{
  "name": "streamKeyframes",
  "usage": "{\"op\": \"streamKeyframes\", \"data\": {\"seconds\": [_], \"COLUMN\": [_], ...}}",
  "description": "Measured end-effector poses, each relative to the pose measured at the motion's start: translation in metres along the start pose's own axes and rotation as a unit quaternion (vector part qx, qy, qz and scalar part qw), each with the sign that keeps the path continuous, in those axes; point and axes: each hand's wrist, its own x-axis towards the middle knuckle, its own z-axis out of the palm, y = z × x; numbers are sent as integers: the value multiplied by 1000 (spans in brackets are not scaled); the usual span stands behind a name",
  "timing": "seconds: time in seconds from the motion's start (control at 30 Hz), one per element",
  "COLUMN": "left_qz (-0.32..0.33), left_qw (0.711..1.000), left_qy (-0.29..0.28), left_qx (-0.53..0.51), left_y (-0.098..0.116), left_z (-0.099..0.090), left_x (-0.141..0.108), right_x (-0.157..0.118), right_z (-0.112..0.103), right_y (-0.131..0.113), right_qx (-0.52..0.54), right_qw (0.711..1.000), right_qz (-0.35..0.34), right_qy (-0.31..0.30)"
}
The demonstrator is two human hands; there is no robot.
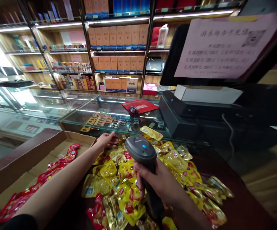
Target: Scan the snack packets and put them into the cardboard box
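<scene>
My right hand (153, 179) is wrapped round the handle of a dark grey barcode scanner (140, 150), which has a small blue light on its head. Below and around it spreads a pile of yellow and gold snack packets (129, 169). My left hand (108, 140) reaches to the far left edge of the pile, beside the glass counter; its fingers are stretched out over the packets, and nothing is seen held in it. Left of the pile, an open cardboard box (64, 135) holds red packets (71, 153), partly covered by my left forearm.
A glass display counter (88, 111) lies beyond the pile, with a computer mouse (133, 110) and a red mat (144, 105) on top. At the right stand a monitor with a paper sign (215, 48) and a black machine (183, 115). Stocked shelves (119, 52) line the back.
</scene>
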Motion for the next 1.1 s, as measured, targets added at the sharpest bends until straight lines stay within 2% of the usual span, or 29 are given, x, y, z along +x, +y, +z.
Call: {"op": "streamKeyframes", "data": {"seconds": [0.13, 0.3, 0.37, 0.5, 0.6, 0.77, 0.93, 1.0, 1.1], "left_qz": [-10, 0, 6, 20, 13, -8, -7, -7, -2], "left_qw": [1000, 999, 1000, 991, 985, 987, 993, 993, 992], "left_qy": [18, 25, -8, -131, -160, -115, -28, -20, -43], "left_qx": [20, 34, 19, -17, -62, -115, -115, -116, -116], "left_y": [-9, -33, -39, -33, -20, -6, -12, -15, -18], "left_z": [-6, -17, -17, -13, -10, -12, -14, -14, -13], "left_x": [-18, -61, -76, -92, -95, -98, -90, -87, -87], "right_x": [-1, -3, -5, -10, -12, -10, -8, -8, -7], "right_z": [1, 1, 2, 5, 11, 21, 30, 33, 36], "right_y": [-1, 2, 6, 14, 20, 32, 40, 40, 40], "right_qx": [-27, -48, -51, -58, -55, -92, -115, -111, -102], "right_qw": [1000, 999, 998, 996, 996, 993, 990, 990, 991], "right_qz": [9, 15, 30, 62, 76, 70, 68, 73, 78], "right_qy": [-3, -1, 1, 3, -7, -38, -54, -47, -41]}}
